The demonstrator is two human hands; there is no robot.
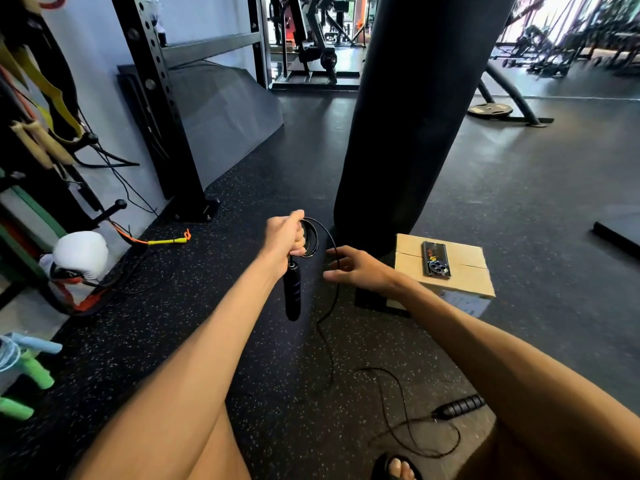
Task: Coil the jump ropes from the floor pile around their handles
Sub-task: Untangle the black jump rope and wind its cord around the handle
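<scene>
My left hand (285, 237) grips the top of a black jump rope handle (292, 289) that hangs downward, together with a few small loops of its thin black cord (311, 237). The cord arcs from the loops to my right hand (360, 266), whose fingers are spread and loosely touch it. From there the cord (329, 341) drops to the floor and trails to the second black handle (457, 407), which lies on the floor at the lower right.
A black punching bag (412, 116) hangs just beyond my hands. A cardboard box (450, 271) with a phone (435, 259) on it sits to the right. A yellow-orange rope (166, 240), a white boxing glove (79, 254) and green and blue handles (34, 368) lie at the left by a rack (162, 109).
</scene>
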